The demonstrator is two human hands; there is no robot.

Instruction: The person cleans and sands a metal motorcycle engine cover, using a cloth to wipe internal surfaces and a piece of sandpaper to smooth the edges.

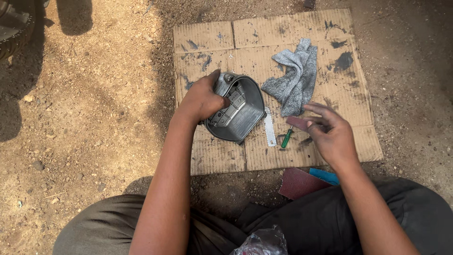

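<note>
- We are gripping a grey metal engine cover (237, 111) at the middle of the frame with our left hand (202, 99); the fingers are curling over its left rim and the thumb is reaching inside.
- The cover is resting open side up on a flattened cardboard sheet (283, 28), which is lying on the dirt ground (85, 118).
- Our right hand (330, 132) is hovering to the right of centre, its fingers pinching a small maroon piece of sandpaper (298, 123).
- A grey glove (295, 75) is lying crumpled in the upper right of the cardboard.
- A narrow metal strip (269, 126) and a green-handled screwdriver (286, 138) are lying just right of the cover.
- A larger maroon sandpaper sheet (297, 182) is sitting by our knee at lower right.
</note>
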